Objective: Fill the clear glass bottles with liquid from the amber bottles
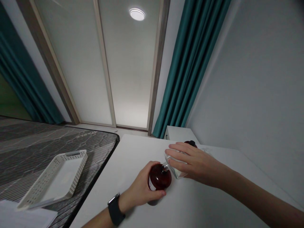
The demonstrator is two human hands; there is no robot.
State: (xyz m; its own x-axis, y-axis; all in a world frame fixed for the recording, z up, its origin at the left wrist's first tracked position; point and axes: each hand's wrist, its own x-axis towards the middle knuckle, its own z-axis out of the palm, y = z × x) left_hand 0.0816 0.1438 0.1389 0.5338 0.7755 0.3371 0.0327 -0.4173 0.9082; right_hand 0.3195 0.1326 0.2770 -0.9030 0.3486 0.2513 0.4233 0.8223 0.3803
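Note:
My left hand, with a dark watch on its wrist, is wrapped round a dark red-brown bottle with a white label, above the white table. My right hand holds a clear glass container, tilted so that its narrow end meets the bottle's mouth. My fingers cover much of the glass, and its contents cannot be made out. Behind my right hand stands a second dark red bottle with a black cap, mostly hidden.
A white perforated basket rests on a dark striped surface at the left, beside white paper. A white cabinet stands behind the table. A grey wall borders the right side.

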